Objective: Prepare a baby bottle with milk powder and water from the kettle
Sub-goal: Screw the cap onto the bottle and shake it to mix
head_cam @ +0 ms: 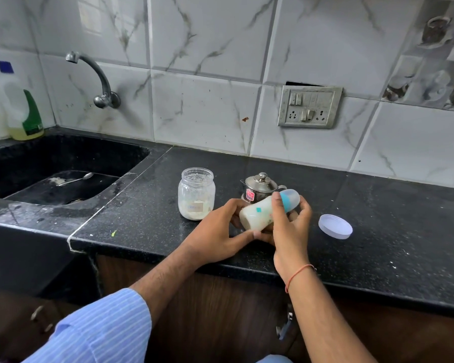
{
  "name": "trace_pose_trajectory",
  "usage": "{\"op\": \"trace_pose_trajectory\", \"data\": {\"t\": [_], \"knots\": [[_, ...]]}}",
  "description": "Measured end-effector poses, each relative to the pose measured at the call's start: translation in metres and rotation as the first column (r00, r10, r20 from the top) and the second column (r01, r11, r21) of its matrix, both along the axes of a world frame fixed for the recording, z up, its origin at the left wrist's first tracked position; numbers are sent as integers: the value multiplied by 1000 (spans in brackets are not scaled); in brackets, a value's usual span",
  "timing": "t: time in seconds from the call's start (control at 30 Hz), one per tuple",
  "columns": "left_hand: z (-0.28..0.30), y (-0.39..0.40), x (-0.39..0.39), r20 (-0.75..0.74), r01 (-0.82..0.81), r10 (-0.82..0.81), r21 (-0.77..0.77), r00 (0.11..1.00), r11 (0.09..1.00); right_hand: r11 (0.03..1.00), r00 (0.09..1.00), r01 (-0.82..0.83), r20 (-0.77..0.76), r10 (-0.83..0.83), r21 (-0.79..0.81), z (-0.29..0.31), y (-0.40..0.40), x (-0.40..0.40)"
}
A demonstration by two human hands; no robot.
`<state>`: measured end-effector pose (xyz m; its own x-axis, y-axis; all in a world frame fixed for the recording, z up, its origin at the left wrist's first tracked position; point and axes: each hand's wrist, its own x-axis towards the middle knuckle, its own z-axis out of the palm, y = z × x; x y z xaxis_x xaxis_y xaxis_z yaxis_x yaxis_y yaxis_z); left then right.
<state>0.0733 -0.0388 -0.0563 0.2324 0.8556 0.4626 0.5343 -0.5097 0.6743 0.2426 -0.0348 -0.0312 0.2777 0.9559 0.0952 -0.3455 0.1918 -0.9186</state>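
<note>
Open black counter (404,231) to the right, broken only by a white lid (335,226) lying flat near the front edge. Crowded behind the hands: glass jar (196,193) and steel kettle (258,186) side by side, narrow gap between. Leftward, bare counter up to the sink (63,166).

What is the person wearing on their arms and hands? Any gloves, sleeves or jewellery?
No gloves: both hands are bare. The left hand comes out of a light blue shirt sleeve with thin white stripes, pushed up so the forearm is uncovered. The right hand has a thin orange-red thread tied round the wrist and no sleeve in view. No rings or watch are visible.
</note>
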Motion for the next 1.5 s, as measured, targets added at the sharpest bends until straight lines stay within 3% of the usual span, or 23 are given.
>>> {"op": "trace_pose_trajectory", "data": {"t": [0.2, 0.33, 0.43, 0.53, 0.63, 0.67, 0.77, 0.8, 0.87, 0.9, 0.93, 0.97, 1.03, 1.07, 1.13, 1.2, 1.3, 1.33, 1.43, 1.5], "knots": [[4, 3, -7, 247, 130, -79, -197, 966, 972, 934, 948, -318, 27, 318, 161, -4, -5, 12], [6, 3, -7, 310, 155, -78, -233, 948, 960, 927, 946, -321, 14, 325, 191, -2, -7, 6], [6, 3, -3, 281, 72, -18, -183, 960, 981, 981, 974, -117, -174, 143, 155, 7, -4, 8], [3, 2, 1, 248, 36, 0, -138, 969, 990, 994, 911, 91, -409, -59, 60, 8, 5, 20], [-1, 4, 0, 53, -34, 33, 8, 998, 999, 997, 982, -54, -179, 63, 58, 4, 2, 16], [0, 4, -1, -5, -45, 45, 29, 999, 999, 997, 987, -34, -154, 43, 64, 6, 2, 16], [2, 3, -1, -78, -46, 48, 35, 996, 998, 982, 895, 186, -418, -157, 29, 4, 11, 28], [1, 3, -1, -72, -49, 52, 42, 996, 998, 986, 890, 167, -432, -145, 14, 7, 11, 29], [1, 3, -1, -88, -44, 49, 56, 995, 997, 997, 989, -53, -139, 59, 48, 5, 5, 23], [0, 3, -1, -99, -40, 45, 57, 994, 998, 990, 991, -125, -35, 127, 65, 5, 0, 20], [0, 4, -2, -104, -38, 44, 57, 994, 998, 991, 994, -108, -23, 110, 83, 6, 1, 18], [1, 3, -3, -110, -34, 40, 51, 993, 998, 995, 994, -3, -110, 14, 95, 7, 4, 22], [2, 3, -2, -118, -24, 29, 49, 993, 999, 974, 895, 218, -412, -172, 67, 7, 11, 37], [2, 2, -2, -107, -27, 32, 52, 994, 998, 973, 858, 229, -480, -184, 37, 8, 12, 40], [2, 3, -2, -110, -22, 29, 57, 993, 998, 998, 968, 29, -252, -15, 52, 7, 5, 32], [1, 4, 0, -114, -25, 32, 60, 993, 998, 995, 991, -83, -96, 88, 58, 6, -1, 22], [2, 4, -1, -117, -26, 30, 37, 993, 999, 982, 904, 181, -402, -146, 50, 5, 6, 27], [2, 3, -1, -106, -29, 33, 42, 994, 999, 984, 896, 176, -419, -146, 34, 8, 6, 27], [1, 3, -1, -109, -36, 43, 63, 993, 997, 997, 993, -52, -106, 57, 55, 4, 0, 17], [2, 4, -2, -121, -49, 57, 67, 991, 997, 993, 962, 110, -258, -93, 51, 7, 5, 20]]}}
